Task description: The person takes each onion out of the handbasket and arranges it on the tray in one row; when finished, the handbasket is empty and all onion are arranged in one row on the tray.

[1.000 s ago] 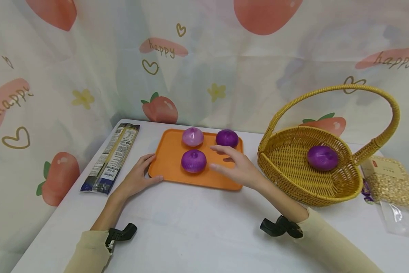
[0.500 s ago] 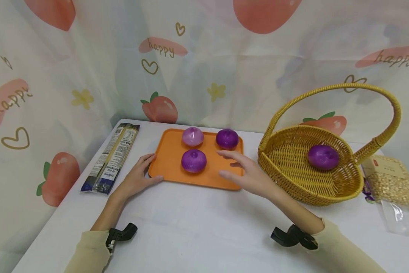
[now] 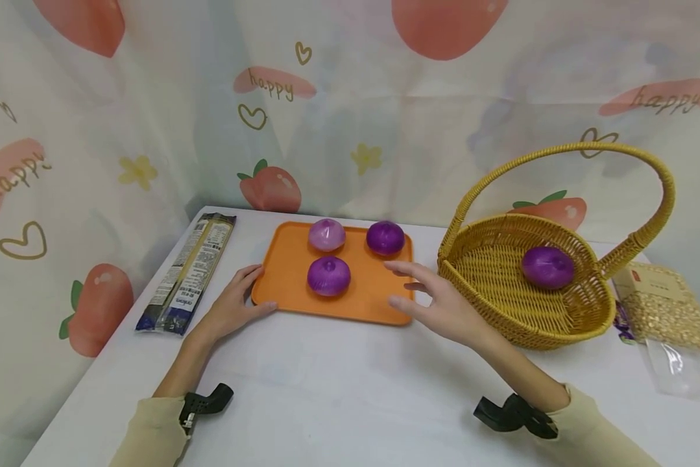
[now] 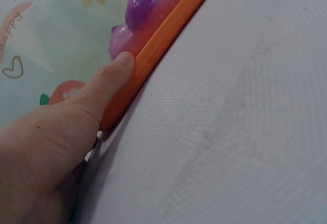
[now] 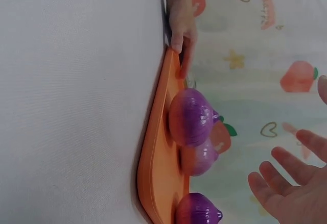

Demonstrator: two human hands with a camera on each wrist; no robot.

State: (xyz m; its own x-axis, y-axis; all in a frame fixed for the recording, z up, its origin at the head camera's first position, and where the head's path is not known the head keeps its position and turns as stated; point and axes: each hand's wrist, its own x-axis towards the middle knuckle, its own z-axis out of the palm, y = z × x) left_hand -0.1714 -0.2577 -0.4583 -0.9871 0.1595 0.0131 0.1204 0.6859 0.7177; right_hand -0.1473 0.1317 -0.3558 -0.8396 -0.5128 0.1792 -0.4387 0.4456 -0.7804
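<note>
On the orange tray sit three shiny onions: a pale pink one at the back left, a dark purple one at the back right, and a purple one in front. My left hand grips the tray's front left corner, thumb along the front edge and fingers at the left side. Over the tray's right edge hovers my right hand, fingers spread and nothing in it. The right wrist view shows this palm apart from the onions. Another purple onion lies in the yellow woven basket.
A long flat food packet lies left of the tray. Right of the basket is a clear bag of pale flakes, with a small purple wrapper beside it. The basket's tall handle arches above it. A printed cloth hangs behind the table.
My right hand has drawn back rightward and slightly down, away from the front onion toward the tray's right edge. The left hand, tray and onions stay put; the head view shifts slightly.
</note>
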